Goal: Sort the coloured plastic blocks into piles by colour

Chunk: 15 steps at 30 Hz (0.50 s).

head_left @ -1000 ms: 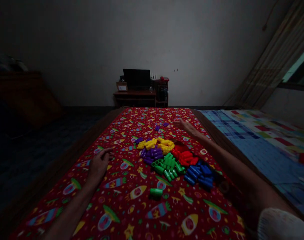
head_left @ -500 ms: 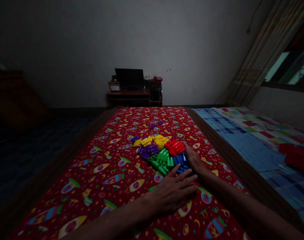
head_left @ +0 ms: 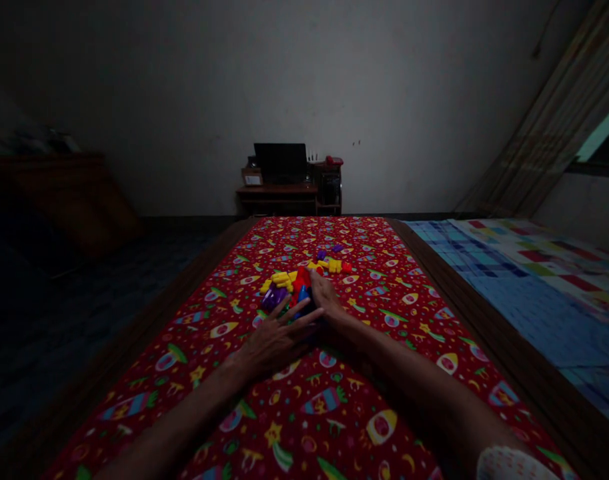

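A heap of small plastic tube pieces (head_left: 297, 283) in yellow, red, purple and blue lies on a red cloth with a rocket print (head_left: 334, 400). My left hand (head_left: 271, 337) lies flat with fingers spread, its fingertips against the near side of the heap. My right hand (head_left: 324, 293) has its fingers stretched out and rests against the heap's right side. Both hands cover part of the pieces; green ones are hidden. A few yellow, purple and red pieces (head_left: 331, 261) lie just beyond the heap.
The red cloth covers a long wood-edged surface (head_left: 434, 267). A blue checked mat (head_left: 524, 280) lies to the right. A small desk with a dark screen (head_left: 281, 163) stands at the far wall. A curtain (head_left: 549, 127) hangs at the right. The floor at left is dark.
Both hands have come together around the pieces and pushed them away from me into a tighter heap. The left hand moved from the cloth's left side to the heap.
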Each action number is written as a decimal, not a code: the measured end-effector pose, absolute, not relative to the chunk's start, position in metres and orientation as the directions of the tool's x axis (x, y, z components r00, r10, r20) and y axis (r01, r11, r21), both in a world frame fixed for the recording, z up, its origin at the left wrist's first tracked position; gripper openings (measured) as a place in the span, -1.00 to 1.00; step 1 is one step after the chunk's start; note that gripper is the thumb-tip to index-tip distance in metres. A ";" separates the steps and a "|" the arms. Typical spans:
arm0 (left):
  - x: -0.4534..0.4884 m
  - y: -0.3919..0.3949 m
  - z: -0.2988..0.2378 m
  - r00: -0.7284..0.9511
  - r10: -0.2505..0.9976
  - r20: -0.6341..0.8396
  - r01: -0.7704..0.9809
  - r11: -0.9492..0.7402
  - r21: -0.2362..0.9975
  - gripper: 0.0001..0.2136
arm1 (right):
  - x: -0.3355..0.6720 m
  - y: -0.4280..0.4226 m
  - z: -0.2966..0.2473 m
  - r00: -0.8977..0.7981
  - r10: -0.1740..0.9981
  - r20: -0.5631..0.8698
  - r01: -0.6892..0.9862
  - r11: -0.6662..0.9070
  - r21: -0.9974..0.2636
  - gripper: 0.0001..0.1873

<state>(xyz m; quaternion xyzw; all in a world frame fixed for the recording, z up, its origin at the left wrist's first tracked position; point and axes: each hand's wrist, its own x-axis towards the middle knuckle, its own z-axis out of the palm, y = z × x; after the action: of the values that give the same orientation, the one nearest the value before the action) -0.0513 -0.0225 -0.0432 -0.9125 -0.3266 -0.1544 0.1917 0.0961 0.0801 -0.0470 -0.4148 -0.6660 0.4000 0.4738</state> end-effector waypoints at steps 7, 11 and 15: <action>-0.094 -0.020 -0.041 0.619 0.653 0.436 0.765 -0.627 -0.148 -0.57 | 0.181 0.155 -0.034 -0.001 0.917 0.398 0.366 0.371 -0.854 -0.24; -0.044 -0.030 -0.033 0.725 0.595 0.347 0.667 -0.732 -0.139 -0.58 | 0.227 0.205 -0.046 0.026 0.932 0.362 0.536 0.293 -0.792 -0.33; 0.018 -0.023 -0.038 0.834 0.469 0.292 0.529 -0.830 -0.176 -0.63 | 0.215 0.237 -0.055 -0.087 0.932 0.352 0.528 0.343 -0.777 -0.43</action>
<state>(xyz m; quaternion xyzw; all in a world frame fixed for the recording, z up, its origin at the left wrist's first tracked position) 0.0179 -0.0233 -0.0383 -0.9492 -0.2628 -0.1191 0.1259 0.2152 0.2365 -0.0554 -0.5225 -0.6984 0.2356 0.4285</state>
